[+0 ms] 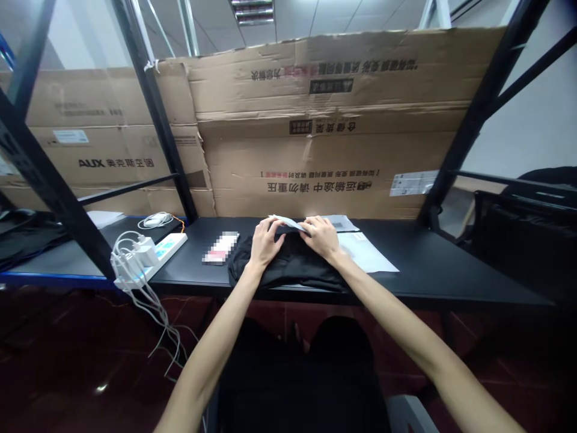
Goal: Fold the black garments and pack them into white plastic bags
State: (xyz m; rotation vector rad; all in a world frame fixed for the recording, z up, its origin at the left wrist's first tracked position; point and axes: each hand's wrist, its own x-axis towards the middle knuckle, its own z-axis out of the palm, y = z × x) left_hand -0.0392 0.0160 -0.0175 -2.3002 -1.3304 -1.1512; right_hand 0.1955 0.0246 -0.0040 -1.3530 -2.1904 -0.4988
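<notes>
White sheet [290,223], thin and likely light, pliant and easily creased, is pinched at opposite ends, seemingly its best holds, by the left hand [265,239] and right hand [321,238], above black fabric [300,264] on a dark table [433,258].
</notes>
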